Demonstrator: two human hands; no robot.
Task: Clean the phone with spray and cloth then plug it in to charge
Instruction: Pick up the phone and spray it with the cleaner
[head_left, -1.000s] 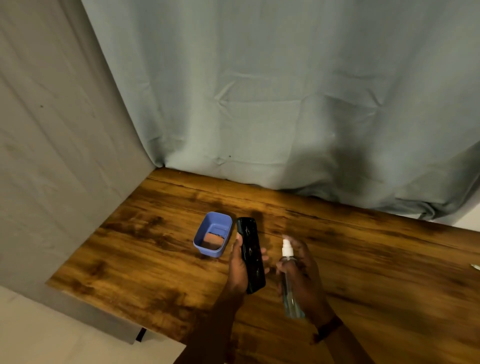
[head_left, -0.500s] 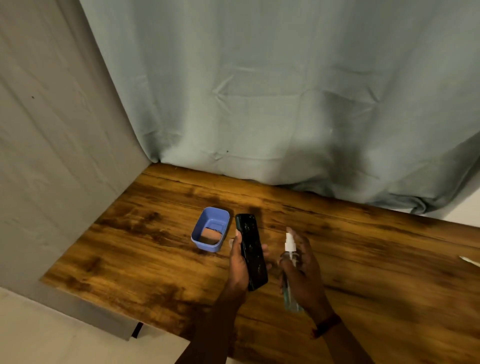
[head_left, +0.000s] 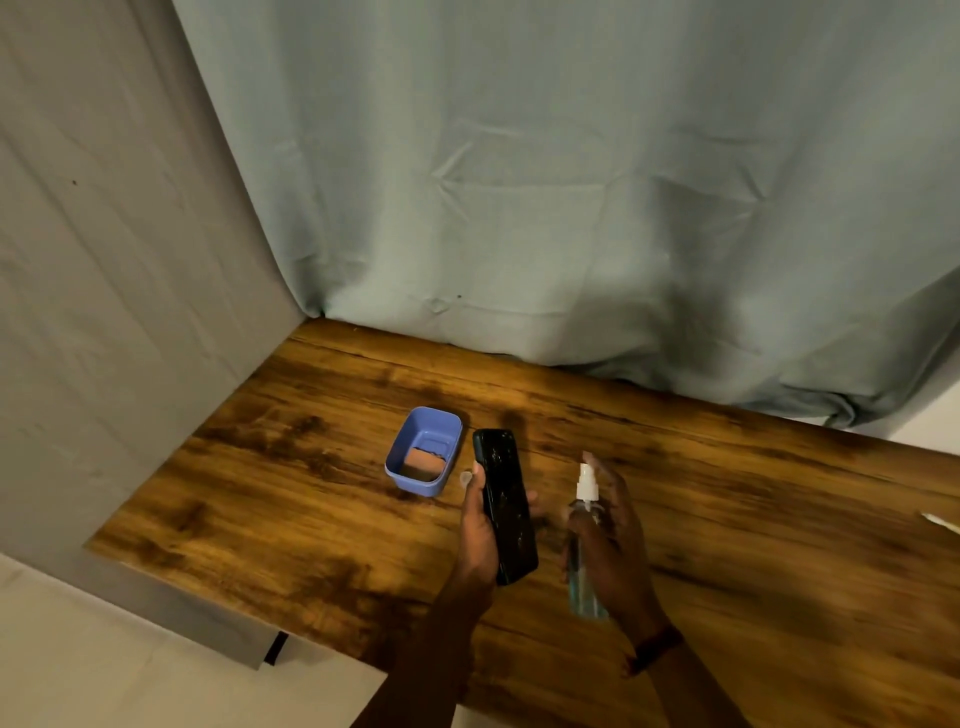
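From my end I see the left hand (head_left: 480, 525) wrapped around the black phone (head_left: 506, 504), thumb along its left edge and fingertips showing past its right edge. The phone is held screen-up over the wooden table (head_left: 311, 493), its length running from near to far. Just to its right, and not touching it, the right hand (head_left: 613, 540) grips the clear spray bottle (head_left: 584, 587) around its body, the white nozzle upward and a finger raised behind the nozzle; whether that finger presses on it I cannot tell. A dark band (head_left: 654, 649) sits on the right wrist. Just left of the phone's far end a blue container (head_left: 423, 449) stands on the table with a pinkish-brown piece (head_left: 423, 460) lying in its bottom. A grey-green curtain (head_left: 571, 182) hangs behind the table's far edge.
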